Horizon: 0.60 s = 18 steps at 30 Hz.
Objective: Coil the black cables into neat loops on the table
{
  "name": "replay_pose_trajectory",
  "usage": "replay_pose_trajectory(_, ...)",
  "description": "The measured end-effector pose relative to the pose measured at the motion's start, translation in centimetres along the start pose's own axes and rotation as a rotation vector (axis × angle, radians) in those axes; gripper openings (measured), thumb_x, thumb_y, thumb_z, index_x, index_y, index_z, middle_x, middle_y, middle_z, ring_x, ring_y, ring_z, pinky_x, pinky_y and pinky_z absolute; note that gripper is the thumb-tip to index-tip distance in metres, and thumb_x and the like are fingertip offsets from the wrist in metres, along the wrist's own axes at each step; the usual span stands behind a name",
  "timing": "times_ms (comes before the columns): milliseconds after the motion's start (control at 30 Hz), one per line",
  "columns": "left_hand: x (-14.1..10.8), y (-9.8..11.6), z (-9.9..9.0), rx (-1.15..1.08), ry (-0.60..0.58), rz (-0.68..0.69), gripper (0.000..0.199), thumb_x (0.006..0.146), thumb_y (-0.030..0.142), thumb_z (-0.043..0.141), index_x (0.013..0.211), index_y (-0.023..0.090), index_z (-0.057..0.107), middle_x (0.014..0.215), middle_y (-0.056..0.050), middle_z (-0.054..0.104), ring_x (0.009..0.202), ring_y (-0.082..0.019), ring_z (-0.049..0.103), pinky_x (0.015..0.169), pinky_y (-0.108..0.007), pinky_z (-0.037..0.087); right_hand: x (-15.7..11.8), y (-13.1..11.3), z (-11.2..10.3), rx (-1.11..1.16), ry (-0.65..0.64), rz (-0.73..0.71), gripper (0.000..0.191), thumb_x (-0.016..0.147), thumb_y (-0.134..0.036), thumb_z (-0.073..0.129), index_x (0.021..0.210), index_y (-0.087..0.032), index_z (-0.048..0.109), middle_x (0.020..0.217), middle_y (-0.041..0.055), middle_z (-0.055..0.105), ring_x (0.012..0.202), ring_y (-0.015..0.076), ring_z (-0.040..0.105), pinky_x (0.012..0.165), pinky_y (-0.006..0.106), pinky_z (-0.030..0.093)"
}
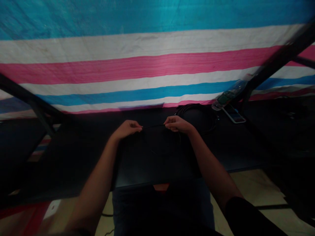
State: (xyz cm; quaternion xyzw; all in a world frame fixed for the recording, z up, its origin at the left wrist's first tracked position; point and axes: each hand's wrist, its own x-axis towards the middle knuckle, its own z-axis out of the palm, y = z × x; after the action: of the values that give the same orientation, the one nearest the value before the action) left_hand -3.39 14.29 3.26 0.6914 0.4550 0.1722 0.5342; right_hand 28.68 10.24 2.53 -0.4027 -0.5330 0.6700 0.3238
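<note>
A thin black cable runs nearly level between my two hands, above the dark tabletop. My left hand pinches one end of this stretch between thumb and fingers. About a hand's width to the right, my right hand pinches the cable too. A loose length seems to hang in a loop below the right hand, faint against the dark surface. Just behind the right hand lies a coil of black cable.
Right of the coil, a clear plastic bottle with a green label lies tilted near a phone. Dark metal frame legs slant at both sides. A striped plastic sheet hangs behind the table. Something red stands at lower left.
</note>
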Motion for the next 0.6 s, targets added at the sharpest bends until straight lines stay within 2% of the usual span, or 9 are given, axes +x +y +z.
replay_pose_trajectory(67,-0.8,-0.7,-2.2,0.009,-0.12,-0.081,0.028,0.072,0.041,0.078,0.084,0.017,0.073,0.072,-0.002,0.068,0.054,-0.008,0.05,0.049,-0.02,0.035,-0.5,0.0,-1.3,-0.018,0.01,0.02,0.021,0.076,-0.025,0.076,0.088,-0.014,0.064,0.057,-0.0064,0.053,0.04,0.0016,0.037,0.035,0.015,0.023)
replay_pose_trajectory(133,-1.4,-1.2,-3.5,-0.005,-0.264,-0.162,0.027,0.07,0.041,0.079,0.081,0.017,0.072,0.069,-0.002,0.067,0.051,-0.008,0.048,0.047,-0.02,0.033,-0.6,0.1,-1.7,-0.042,-0.038,0.082,0.021,0.075,-0.025,0.077,0.087,-0.013,0.065,0.059,-0.0049,0.055,0.04,0.0013,0.038,0.034,0.016,0.022)
replay_pose_trajectory(233,-1.7,-1.4,-3.8,0.022,-0.348,-0.206,0.024,0.069,0.039,0.079,0.08,0.018,0.073,0.07,-0.002,0.067,0.052,-0.008,0.05,0.046,-0.019,0.033,-0.4,0.3,-1.0,-0.075,-0.138,0.2,0.02,0.073,-0.024,0.077,0.084,-0.011,0.067,0.059,-0.0036,0.057,0.038,0.001,0.037,0.033,0.016,0.021)
replay_pose_trajectory(400,-0.7,-0.2,-1.2,0.104,-0.271,-0.095,0.028,0.073,0.039,0.076,0.093,0.019,0.077,0.075,-0.003,0.07,0.057,-0.011,0.055,0.051,-0.022,0.041,0.4,0.5,0.9,-0.064,-0.186,0.215,0.021,0.071,-0.024,0.077,0.084,-0.01,0.066,0.058,-0.0033,0.058,0.037,0.0013,0.038,0.032,0.015,0.021)
replay_pose_trajectory(467,-0.3,0.3,0.3,0.08,-0.237,-0.055,0.03,0.074,0.039,0.075,0.096,0.018,0.077,0.076,-0.004,0.071,0.055,-0.011,0.053,0.049,-0.022,0.04,0.8,0.7,1.7,-0.055,-0.118,0.169,0.021,0.072,-0.025,0.077,0.083,-0.011,0.065,0.056,-0.0039,0.057,0.036,0.0017,0.038,0.031,0.015,0.022)
replay_pose_trajectory(600,0.4,0.9,3.1,0.023,-0.097,0.031,0.035,0.076,0.037,0.074,0.104,0.016,0.076,0.077,-0.004,0.071,0.058,-0.011,0.055,0.052,-0.023,0.041,1.5,1.3,2.8,-0.06,0.011,0.05,0.018,0.075,-0.026,0.074,0.081,-0.012,0.063,0.055,-0.0042,0.057,0.035,0.0027,0.038,0.03,0.016,0.024)
